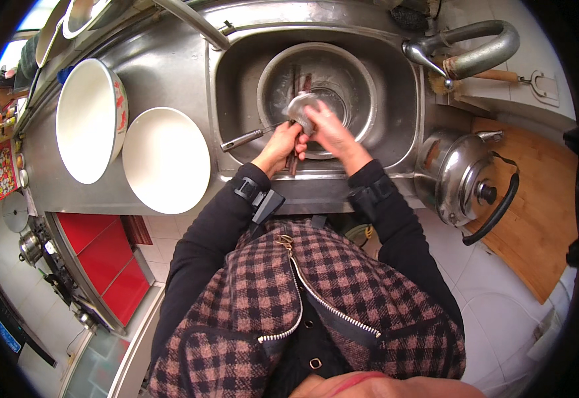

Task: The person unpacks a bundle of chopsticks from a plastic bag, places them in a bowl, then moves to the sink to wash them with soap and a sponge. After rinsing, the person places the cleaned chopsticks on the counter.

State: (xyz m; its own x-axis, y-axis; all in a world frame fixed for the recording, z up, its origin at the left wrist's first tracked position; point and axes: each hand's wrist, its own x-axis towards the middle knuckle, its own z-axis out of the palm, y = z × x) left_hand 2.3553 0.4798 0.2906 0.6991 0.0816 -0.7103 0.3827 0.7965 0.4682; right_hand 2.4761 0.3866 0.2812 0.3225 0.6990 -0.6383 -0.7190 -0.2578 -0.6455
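My left hand [280,145] grips a bundle of dark brown chopsticks [292,165] over the near side of a round metal basin [268,74]. A utensil with a black and silver handle [242,140] sticks out leftward beside that hand; its working end is hidden. Pressed around the upper part of the sticks is a pale grey cloth or pad [299,105], held in my right hand [333,130], which is blurred. The basin stands inside the stainless steel sink [394,99] and seems to hold some water.
Two white bowls, a patterned one [88,124] and a plain one [166,159], rest on the steel counter at left. The faucet [488,49] curves in at upper right. A metal kettle [461,179] stands right of the sink, by a wooden board [533,199].
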